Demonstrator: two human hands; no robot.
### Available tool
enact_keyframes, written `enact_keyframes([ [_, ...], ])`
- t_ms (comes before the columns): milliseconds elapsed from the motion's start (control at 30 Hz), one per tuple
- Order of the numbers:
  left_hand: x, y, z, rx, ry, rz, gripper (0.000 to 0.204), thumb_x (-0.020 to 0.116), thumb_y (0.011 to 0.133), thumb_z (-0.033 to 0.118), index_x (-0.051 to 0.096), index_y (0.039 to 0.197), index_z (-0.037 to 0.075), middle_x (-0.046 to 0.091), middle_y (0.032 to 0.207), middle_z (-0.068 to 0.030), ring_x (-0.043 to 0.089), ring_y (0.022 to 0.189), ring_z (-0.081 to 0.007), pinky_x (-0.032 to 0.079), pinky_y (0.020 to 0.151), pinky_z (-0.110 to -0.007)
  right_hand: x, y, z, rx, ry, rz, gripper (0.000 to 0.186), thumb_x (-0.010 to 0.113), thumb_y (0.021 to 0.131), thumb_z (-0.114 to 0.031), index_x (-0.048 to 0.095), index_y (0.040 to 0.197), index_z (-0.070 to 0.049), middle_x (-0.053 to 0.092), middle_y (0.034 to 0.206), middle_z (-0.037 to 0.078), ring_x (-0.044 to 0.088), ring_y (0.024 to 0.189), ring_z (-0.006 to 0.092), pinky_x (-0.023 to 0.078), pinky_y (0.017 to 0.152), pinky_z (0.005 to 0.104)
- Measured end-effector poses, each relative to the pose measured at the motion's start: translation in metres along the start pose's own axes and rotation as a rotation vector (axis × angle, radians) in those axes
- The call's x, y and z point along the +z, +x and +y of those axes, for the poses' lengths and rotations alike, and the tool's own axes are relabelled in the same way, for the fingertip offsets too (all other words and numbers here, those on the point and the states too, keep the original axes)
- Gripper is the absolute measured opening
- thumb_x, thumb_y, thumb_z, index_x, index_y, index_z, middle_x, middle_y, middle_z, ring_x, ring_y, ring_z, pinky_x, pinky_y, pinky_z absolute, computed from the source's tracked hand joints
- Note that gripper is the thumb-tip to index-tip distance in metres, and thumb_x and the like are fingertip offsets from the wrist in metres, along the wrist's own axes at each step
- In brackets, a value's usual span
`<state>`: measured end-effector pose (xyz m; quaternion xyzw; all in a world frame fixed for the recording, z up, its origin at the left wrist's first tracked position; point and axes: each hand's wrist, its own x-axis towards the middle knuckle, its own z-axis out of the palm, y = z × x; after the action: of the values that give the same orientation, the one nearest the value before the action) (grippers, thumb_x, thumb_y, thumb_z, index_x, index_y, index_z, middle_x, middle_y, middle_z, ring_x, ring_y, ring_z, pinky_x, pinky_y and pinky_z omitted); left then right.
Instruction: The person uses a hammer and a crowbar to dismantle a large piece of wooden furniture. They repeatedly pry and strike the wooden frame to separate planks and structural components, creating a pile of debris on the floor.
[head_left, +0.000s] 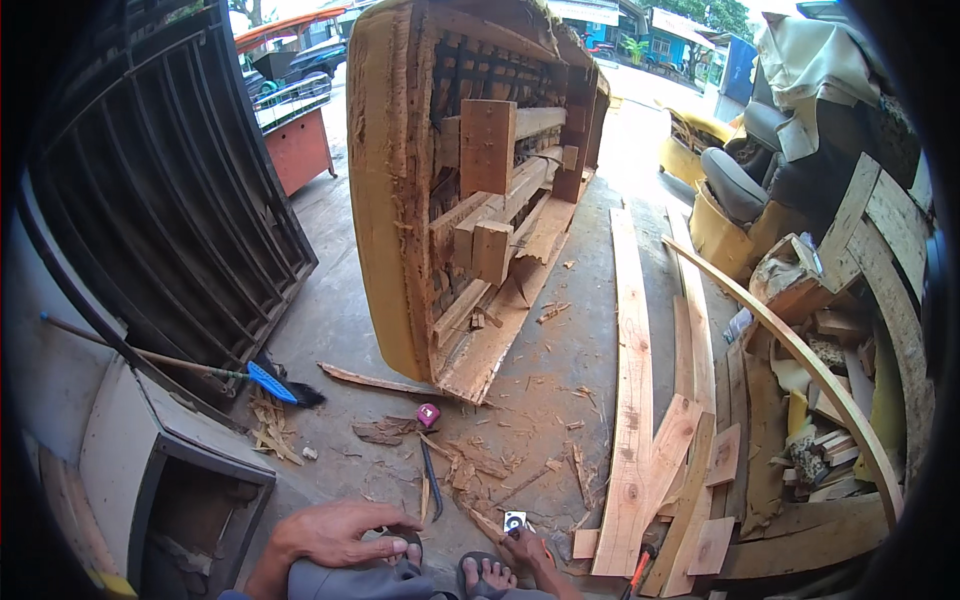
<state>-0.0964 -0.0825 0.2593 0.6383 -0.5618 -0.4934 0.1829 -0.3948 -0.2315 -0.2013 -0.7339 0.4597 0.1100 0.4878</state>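
Note:
My left hand (345,533) lies over my grey-clad knee, fingers stretched out and holding nothing. Between my sandalled feet and the boards, my right hand (528,553) is closed on a small white object with a dark round mark (515,521); its kind is unclear. Ahead on the ground lie a pink tape measure (428,414) and a dark, slightly bent bar (432,480). A stripped sofa frame (395,200) with yellow padding stands tilted beyond them, its wooden inside showing. Right of my right hand, a screwdriver with an orange handle (639,570) sits by the planks.
Long planks (630,400) and short board pieces (712,545) lie at the right. Beyond them is a heap of scrap wood (835,440) with a curved strip (800,345). A blue broom (270,383), a box-like cabinet (165,430) and a metal gate (190,180) stand left. Wood splinters litter the floor.

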Motion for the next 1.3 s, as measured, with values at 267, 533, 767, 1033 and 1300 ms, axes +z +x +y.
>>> enact_keyframes([
  [267,0.003,-0.001,0.017,0.026,-0.078,0.056,0.043,0.063,0.090,0.023,0.060,0.124,-0.003,0.065,0.114,-0.0210,0.063,0.107,-0.0378,0.049,0.093,-0.041,-0.037,-0.041,0.035,0.123,-0.063,0.604,0.028,0.064,0.080,-0.019,0.068,0.096,0.004,0.068,0.095,0.027,0.066,0.092,0.0423,0.052,0.081,0.0479],
  [533,0.003,0.001,0.023,0.017,-0.065,0.065,0.042,0.062,0.092,0.025,0.060,0.124,-0.002,0.066,0.112,-0.0197,0.063,0.106,-0.0371,0.049,0.092,-0.042,-0.041,-0.068,0.076,0.284,0.003,0.417,0.031,0.060,0.083,-0.020,0.069,0.103,0.002,0.070,0.097,0.022,0.068,0.093,0.0367,0.052,0.085,0.0436],
  [767,-0.003,-0.014,0.008,-0.024,-0.069,0.040,0.042,0.057,0.099,0.031,0.058,0.130,0.003,0.065,0.118,-0.0179,0.062,0.112,-0.0335,0.047,0.098,-0.038,-0.098,-0.145,0.079,0.375,-0.335,1.216,0.029,0.056,0.090,-0.024,0.065,0.103,0.001,0.064,0.088,0.018,0.063,0.086,0.0347,0.052,0.077,0.0460],
  [1033,-0.001,0.021,-0.026,-0.041,-0.003,-0.115,0.052,0.046,0.104,0.040,0.050,0.141,0.004,0.057,0.136,-0.0198,0.053,0.127,-0.0328,0.042,0.106,-0.040,-0.094,-0.139,0.058,0.723,-0.313,0.814,0.034,0.060,0.085,-0.034,0.070,0.096,-0.003,0.065,0.099,0.020,0.060,0.096,0.0390,0.051,0.079,0.0527],
  [1300,0.005,0.002,-0.019,0.015,-0.020,-0.040,0.055,0.044,0.103,0.046,0.052,0.138,0.005,0.060,0.129,-0.0211,0.057,0.120,-0.0356,0.045,0.101,-0.041,-0.087,-0.106,0.023,0.625,-0.231,0.850,0.033,0.060,0.087,-0.036,0.069,0.094,-0.005,0.064,0.094,0.017,0.059,0.090,0.0361,0.050,0.076,0.0514],
])
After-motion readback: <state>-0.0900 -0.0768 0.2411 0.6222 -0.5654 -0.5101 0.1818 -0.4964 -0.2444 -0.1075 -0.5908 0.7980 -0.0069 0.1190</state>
